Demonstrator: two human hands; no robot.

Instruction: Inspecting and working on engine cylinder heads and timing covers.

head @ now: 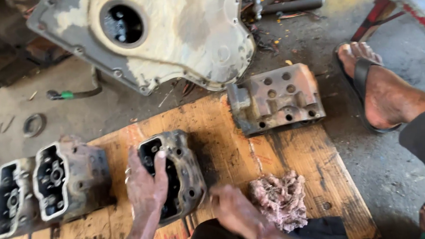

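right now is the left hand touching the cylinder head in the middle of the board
Touching. The head view shows the left hand laid flat on the middle cylinder head, fingers hooked over the rim of its open side, with no gap between them.

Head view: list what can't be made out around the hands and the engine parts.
- Right hand: motion-blurred, so its grip is unclear.
- Cylinder head: the left hand covers part of its open face.
- Leftmost head: its bottom corner is cut by the frame edge.
- Large cover: top cut off.
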